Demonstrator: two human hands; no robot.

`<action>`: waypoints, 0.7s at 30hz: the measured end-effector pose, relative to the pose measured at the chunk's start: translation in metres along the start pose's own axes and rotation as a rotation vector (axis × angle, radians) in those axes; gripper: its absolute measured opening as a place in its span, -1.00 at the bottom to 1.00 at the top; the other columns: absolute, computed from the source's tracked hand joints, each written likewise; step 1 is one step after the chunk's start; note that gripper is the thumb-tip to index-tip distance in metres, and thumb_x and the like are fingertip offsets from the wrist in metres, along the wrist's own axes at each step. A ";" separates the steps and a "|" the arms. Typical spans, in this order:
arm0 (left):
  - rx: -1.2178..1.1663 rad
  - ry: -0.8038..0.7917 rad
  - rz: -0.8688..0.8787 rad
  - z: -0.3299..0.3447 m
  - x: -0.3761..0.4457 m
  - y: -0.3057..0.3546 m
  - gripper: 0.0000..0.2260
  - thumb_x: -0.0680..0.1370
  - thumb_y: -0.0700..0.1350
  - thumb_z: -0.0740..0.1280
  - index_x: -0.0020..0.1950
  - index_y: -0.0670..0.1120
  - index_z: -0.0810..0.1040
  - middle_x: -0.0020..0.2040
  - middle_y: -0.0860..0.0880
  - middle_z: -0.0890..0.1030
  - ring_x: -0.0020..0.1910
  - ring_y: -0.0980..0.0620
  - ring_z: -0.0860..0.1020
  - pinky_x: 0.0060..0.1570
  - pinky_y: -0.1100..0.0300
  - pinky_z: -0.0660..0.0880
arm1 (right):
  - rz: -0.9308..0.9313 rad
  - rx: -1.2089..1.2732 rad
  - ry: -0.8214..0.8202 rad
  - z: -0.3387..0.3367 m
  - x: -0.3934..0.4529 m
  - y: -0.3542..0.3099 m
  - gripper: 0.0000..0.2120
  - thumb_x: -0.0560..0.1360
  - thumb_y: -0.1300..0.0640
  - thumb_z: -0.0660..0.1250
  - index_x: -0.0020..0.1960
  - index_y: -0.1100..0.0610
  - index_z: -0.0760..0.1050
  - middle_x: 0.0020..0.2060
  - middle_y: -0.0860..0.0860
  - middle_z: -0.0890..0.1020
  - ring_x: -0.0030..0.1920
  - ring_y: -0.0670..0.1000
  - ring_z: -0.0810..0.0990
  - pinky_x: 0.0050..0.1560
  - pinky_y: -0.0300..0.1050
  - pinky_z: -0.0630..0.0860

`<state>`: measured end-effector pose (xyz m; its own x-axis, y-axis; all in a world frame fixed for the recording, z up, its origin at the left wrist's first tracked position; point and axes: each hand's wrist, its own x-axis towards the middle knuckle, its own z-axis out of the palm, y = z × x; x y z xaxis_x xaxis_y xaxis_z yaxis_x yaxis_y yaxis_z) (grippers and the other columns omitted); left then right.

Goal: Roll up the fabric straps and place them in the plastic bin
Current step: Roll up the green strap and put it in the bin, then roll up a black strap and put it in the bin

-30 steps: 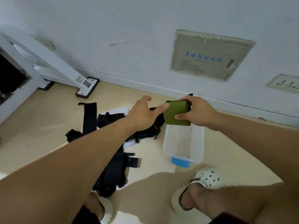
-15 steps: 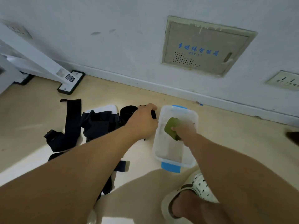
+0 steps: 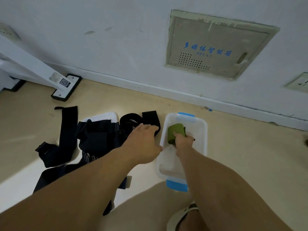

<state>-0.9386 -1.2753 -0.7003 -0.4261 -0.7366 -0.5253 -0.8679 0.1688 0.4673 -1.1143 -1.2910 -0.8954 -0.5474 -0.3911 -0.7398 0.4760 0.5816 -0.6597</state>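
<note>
A clear plastic bin [image 3: 202, 130] with blue end handles stands on the floor near the wall. Inside it, my right hand [image 3: 183, 142] grips a rolled green fabric strap [image 3: 174, 132] low against the bin's bottom. Left of the bin lies a heap of black fabric straps [image 3: 93, 137], one long strap [image 3: 67, 129] stretched out at its left side. My left hand [image 3: 143, 145] hovers over the heap's right edge with fingers spread, touching or just above a looped black strap [image 3: 131, 120].
A white lid [image 3: 101, 116] lies under the black heap. A white furniture leg with a black foot plate [image 3: 66, 87] stands at back left. The wall and its baseboard run close behind the bin. My sandalled foot [image 3: 181, 217] is below the bin.
My right hand carried the green roll from above the bin down into it. My left hand let go of the roll and moved left over the black straps.
</note>
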 end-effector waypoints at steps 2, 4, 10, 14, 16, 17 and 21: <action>-0.011 -0.006 0.000 0.001 0.003 -0.001 -0.33 0.63 0.06 0.37 0.66 -0.04 0.16 0.64 -0.05 0.21 0.65 -0.07 0.05 0.62 0.03 0.04 | 0.090 0.003 -0.007 0.002 0.003 0.003 -0.42 0.45 0.14 0.54 0.37 0.12 0.34 0.07 0.09 0.56 0.02 0.14 0.57 0.13 0.20 0.62; -0.011 -0.009 -0.005 0.002 0.005 -0.003 -0.33 0.62 0.07 0.37 0.65 -0.04 0.17 0.63 -0.05 0.22 0.65 -0.08 0.05 0.62 0.00 0.06 | 0.166 -0.163 0.018 0.000 0.007 0.007 -0.43 0.50 0.09 0.50 0.40 0.17 0.33 0.12 0.15 0.53 0.07 0.18 0.55 0.17 0.20 0.59; -0.024 -0.007 -0.017 0.001 0.008 -0.005 -0.36 0.62 0.07 0.38 0.63 -0.03 0.22 0.61 -0.04 0.25 0.63 -0.07 0.09 0.60 -0.01 0.12 | 0.165 -0.506 0.065 -0.006 0.023 0.014 -0.59 0.50 -0.04 0.48 0.06 0.21 0.38 -0.24 0.14 0.47 -0.13 0.19 0.57 0.13 0.19 0.63; -0.023 -0.008 -0.013 0.002 0.007 -0.005 -0.45 0.61 0.07 0.38 0.56 -0.03 0.33 0.53 -0.04 0.36 0.56 -0.06 0.21 0.51 0.06 0.20 | 0.233 -0.290 0.022 -0.008 0.029 0.016 -0.72 0.53 0.06 0.48 -0.07 0.21 0.44 -0.21 0.15 0.55 -0.28 0.11 0.56 0.07 0.15 0.66; -0.023 -0.014 -0.014 0.002 0.007 -0.005 -0.48 0.61 0.07 0.38 0.53 -0.04 0.37 0.48 -0.05 0.40 0.51 -0.04 0.26 0.47 0.09 0.25 | 0.229 -0.205 0.020 -0.012 0.033 0.019 -0.80 0.54 0.13 0.46 -0.02 0.23 0.49 -0.19 0.15 0.56 -0.22 0.11 0.57 0.09 0.11 0.66; -0.020 -0.017 -0.015 0.002 0.006 -0.006 -0.48 0.61 0.07 0.38 0.53 -0.04 0.37 0.48 -0.05 0.40 0.51 -0.04 0.27 0.46 0.10 0.25 | 0.219 -0.181 0.024 -0.013 0.035 0.021 -0.84 0.55 0.17 0.44 -0.01 0.24 0.51 -0.20 0.15 0.57 -0.18 0.12 0.58 0.06 0.07 0.65; -0.016 -0.017 -0.018 0.003 0.008 -0.008 -0.44 0.61 0.09 0.39 0.56 -0.04 0.35 0.51 -0.04 0.38 0.53 -0.05 0.26 0.48 0.09 0.25 | 0.212 -0.175 -0.005 -0.014 0.034 0.025 -0.95 0.55 0.27 0.40 -0.08 0.23 0.55 -0.21 0.14 0.58 -0.06 0.15 0.60 0.05 0.01 0.62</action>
<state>-0.9356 -1.2803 -0.7108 -0.4146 -0.7281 -0.5458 -0.8712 0.1445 0.4691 -1.1307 -1.2802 -0.9350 -0.4447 -0.2511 -0.8598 0.4530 0.7650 -0.4577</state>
